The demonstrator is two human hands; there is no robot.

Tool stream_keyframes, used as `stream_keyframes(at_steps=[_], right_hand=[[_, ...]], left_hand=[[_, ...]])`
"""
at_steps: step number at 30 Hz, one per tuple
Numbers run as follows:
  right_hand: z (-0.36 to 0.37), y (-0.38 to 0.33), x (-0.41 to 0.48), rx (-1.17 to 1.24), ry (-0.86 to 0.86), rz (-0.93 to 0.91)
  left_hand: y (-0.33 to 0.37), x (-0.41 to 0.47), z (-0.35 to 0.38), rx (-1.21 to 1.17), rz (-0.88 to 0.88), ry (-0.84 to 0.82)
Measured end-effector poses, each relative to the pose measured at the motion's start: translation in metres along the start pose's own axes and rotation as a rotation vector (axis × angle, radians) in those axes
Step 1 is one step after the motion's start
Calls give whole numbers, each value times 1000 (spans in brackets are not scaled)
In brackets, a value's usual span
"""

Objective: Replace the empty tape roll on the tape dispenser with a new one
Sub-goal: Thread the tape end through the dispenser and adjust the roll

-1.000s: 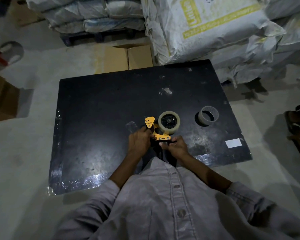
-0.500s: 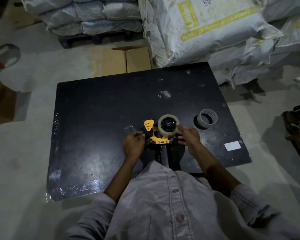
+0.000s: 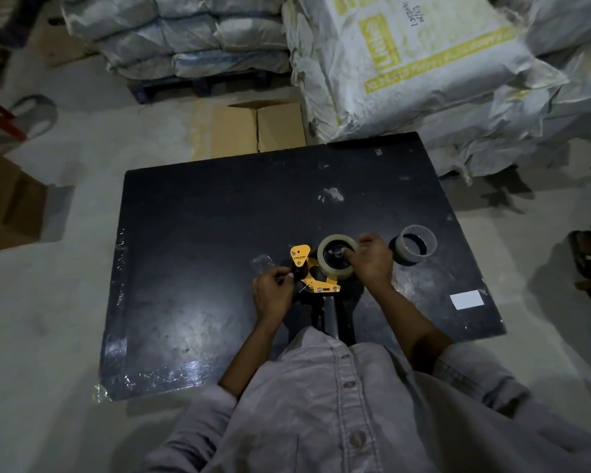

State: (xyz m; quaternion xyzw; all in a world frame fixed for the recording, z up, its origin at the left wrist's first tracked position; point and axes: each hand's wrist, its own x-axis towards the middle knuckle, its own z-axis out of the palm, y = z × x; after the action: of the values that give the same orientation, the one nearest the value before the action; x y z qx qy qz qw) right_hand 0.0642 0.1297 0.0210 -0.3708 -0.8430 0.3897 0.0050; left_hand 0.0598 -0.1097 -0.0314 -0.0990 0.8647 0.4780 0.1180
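Observation:
An orange tape dispenser (image 3: 316, 281) lies on the black table (image 3: 202, 240) near its front edge, with a black handle toward me. A new clear tape roll (image 3: 328, 259) sits on its black hub. My right hand (image 3: 371, 261) rests on the roll's right side, with the thumb pressed at the hub's centre. At the dispenser's left end my left hand (image 3: 273, 295) pinches what looks like the loose tape end by the orange flap. The empty grey cardboard core (image 3: 415, 244) stands apart on the table to the right.
A white label (image 3: 466, 299) lies near the table's right front corner, and a scrap of clear film (image 3: 261, 262) left of the dispenser. Stacked sacks (image 3: 406, 63) press against the table's far right edge. Cardboard boxes (image 3: 256, 129) sit on the floor behind and to the left.
My right hand left the dispenser's base and moved up and right onto the tape roll, thumb now on the hub. My left hand stayed at the dispenser's left end.

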Motion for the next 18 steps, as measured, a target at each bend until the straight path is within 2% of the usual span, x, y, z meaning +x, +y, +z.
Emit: stream_keyframes(at_steps=[6, 13, 15, 18], right_hand=[[21, 7, -22, -71, -34, 73], [9, 5, 4, 20, -20, 20], [12, 4, 2, -25, -4, -51], [17, 6, -18, -248, 16, -278]], left_hand=[[-2, 1, 2, 20, 4, -2], [17, -11, 1, 75, 85, -57], [18, -13, 2, 82, 94, -80], [17, -11, 3, 82, 93, -80]])
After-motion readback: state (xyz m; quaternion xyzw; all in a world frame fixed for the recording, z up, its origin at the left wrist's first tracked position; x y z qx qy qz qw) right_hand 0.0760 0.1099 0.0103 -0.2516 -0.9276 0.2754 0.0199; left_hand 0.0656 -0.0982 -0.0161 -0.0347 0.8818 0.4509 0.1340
